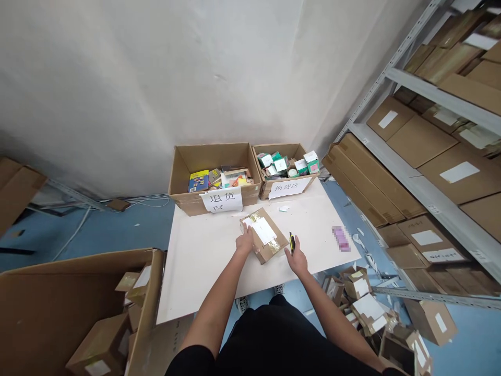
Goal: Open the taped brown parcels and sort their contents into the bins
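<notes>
A small taped cardboard box (278, 236) with white labels on top lies at an angle on the white table (191, 261). My left hand (245, 240) grips its left side, with fingers reaching onto the top face. In my right hand (297, 258) is a yellow and black utility knife (291, 243), pointing up and away from me, just off the box's right corner. Whether the blade is out is too small to tell.
At the table's back stand an open carton (188, 201) of books and another (266, 190) of green-and-white boxes, both with paper signs. A large carton (156, 282) holding parcels is at left. Discarded boxes (368, 308) litter the floor right, below loaded shelves (442, 91).
</notes>
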### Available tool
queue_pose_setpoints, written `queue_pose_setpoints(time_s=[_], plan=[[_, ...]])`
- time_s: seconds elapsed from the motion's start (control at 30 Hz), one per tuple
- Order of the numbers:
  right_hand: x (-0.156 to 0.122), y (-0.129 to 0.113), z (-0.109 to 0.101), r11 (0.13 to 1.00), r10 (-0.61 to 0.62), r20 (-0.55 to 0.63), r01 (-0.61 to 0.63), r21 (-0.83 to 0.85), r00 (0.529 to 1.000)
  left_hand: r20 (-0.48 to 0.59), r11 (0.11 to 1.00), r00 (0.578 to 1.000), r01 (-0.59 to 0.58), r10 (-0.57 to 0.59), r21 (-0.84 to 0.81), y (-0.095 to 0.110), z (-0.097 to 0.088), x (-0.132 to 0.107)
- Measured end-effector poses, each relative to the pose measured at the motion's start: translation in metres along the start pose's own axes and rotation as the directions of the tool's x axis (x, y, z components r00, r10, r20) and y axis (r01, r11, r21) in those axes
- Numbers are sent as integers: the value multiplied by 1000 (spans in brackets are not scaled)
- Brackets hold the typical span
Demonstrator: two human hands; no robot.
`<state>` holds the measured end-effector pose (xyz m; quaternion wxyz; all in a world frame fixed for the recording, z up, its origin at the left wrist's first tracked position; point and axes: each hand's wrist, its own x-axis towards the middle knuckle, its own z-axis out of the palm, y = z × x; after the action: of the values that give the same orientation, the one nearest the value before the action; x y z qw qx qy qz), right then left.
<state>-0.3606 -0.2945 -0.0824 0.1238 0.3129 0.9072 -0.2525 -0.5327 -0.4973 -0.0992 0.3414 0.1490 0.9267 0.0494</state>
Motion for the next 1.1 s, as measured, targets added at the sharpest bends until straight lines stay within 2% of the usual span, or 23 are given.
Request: queue_pose_setpoints(time_s=[0.1,0.17,0.23,0.33,0.4,0.47,0.57,0.67,0.77,0.83,0.93,1.0,1.1], plan=[[21,-16,28,998,-7,-21,8,69,1000,-66,999,997,35,-36,-20,11,13,-14],[40,-28,37,997,-16,-54,20,78,998,-96,995,991,95,-98,-30,19,26,-24],[61,-40,36,996,-42,-61,46,72,997,-86,984,980,176,-178,-30,24,39,-35],[91,-52,21,981,-165,-11,165,107,986,-56,973,971,232,-232,-12,22,47,-50],[106,-55,8,957,-220,-9,217,192,976,-51,978,977,209,-209,-3,17,41,-57],[112,-53,-2,922,-201,-35,202,329,979,-67,988,987,151,-149,18,12,27,-57],[105,-36,-9,822,-136,-30,130,555,990,-122,999,992,17,-11,52,12,8,-46],[89,-9,-8,746,-107,70,34,665,992,-64,998,996,-53,56,44,17,8,-29],[76,12,-7,793,-34,221,-108,600,975,-4,997,998,-69,70,28,16,24,-19],[73,16,-8,849,-28,269,-119,516,963,-26,996,996,-86,86,18,13,35,-15],[72,6,-9,936,-104,268,3,352,958,-63,996,994,-91,92,13,7,43,-12],[73,-8,-11,979,-140,232,100,178,962,-68,996,994,-90,91,15,5,45,-10],[72,-28,-15,981,-166,193,181,-65,967,-72,995,992,-98,99,18,4,47,-7]])
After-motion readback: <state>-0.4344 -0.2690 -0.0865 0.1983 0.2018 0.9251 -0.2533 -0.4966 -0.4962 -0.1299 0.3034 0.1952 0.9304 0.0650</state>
